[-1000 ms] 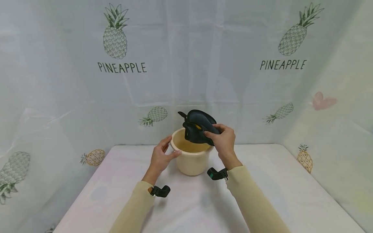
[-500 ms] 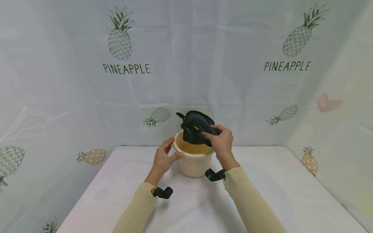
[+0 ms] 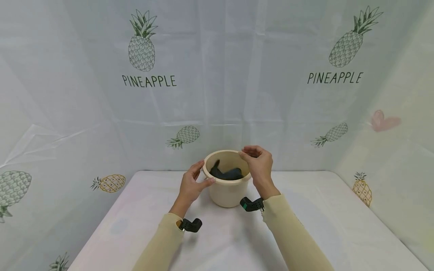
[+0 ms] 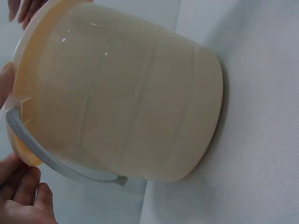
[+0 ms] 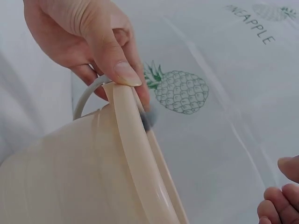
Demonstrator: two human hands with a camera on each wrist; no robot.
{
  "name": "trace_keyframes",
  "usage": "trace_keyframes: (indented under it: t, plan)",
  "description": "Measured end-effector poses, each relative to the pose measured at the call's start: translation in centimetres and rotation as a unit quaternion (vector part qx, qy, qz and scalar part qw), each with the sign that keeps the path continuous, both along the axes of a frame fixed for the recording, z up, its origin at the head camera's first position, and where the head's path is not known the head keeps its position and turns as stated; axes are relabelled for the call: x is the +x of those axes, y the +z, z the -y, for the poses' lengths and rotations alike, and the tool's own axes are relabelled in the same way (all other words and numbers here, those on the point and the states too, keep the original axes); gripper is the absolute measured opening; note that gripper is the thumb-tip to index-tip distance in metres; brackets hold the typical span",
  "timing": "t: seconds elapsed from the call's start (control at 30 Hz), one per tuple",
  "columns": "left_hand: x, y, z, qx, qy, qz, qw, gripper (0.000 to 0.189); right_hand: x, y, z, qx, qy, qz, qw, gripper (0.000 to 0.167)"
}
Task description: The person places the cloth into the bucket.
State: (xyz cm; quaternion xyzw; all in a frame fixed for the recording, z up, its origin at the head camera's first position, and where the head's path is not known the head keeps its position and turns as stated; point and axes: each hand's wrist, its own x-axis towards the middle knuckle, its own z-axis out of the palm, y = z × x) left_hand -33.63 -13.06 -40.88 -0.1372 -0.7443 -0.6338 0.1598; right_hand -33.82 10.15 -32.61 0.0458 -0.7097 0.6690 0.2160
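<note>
A cream plastic bucket (image 3: pixel 228 194) with a grey handle (image 4: pixel 51 161) stands upright on the table. My left hand (image 3: pixel 190 186) grips its left rim, thumb at the front and fingers farther back. Inside lies a smooth dark blue-black object (image 3: pixel 228 174) with a curved body and a thin tip sticking up at the left; its lower part is hidden by the bucket wall. My right hand (image 3: pixel 258 163) is over the right rim with nothing in it. In the right wrist view, the right hand's fingers (image 5: pixel 275 205) are loosely bent, apart from the thumb.
A pale cloth covers the table (image 3: pixel 152 226). Behind it hangs a curtain (image 3: pixel 234 75) printed with pineapples, close to the bucket's far side. Both wrists carry small black cameras, and shadows of the forearms fall on the cloth.
The dark object, held by my right hand above the bucket mouth before, has dropped into the bucket. The right hand has let go and stays over the rim; the left keeps its grip.
</note>
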Motion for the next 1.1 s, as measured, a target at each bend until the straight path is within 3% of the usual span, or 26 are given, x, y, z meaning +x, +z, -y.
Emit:
trace_keyframes:
  t: [0.23,0.6,1.1]
  plan:
    - [-0.4,-0.2,0.0,0.015,-0.007,-0.008,0.9998,0.08,0.1,0.1,-0.2,-0.01,-0.001,0.019,0.9998,0.028]
    - [-0.6,-0.3,0.1,0.002,-0.002,-0.003,1.0,0.081,0.2,0.0,-0.4,-0.016,-0.006,0.035,0.9992,0.026]
    - [-0.6,-0.1,0.6,0.016,-0.014,0.021,0.9996,0.081,0.1,-1.1,-1.8,-0.005,-0.001,0.044,0.999,0.028]
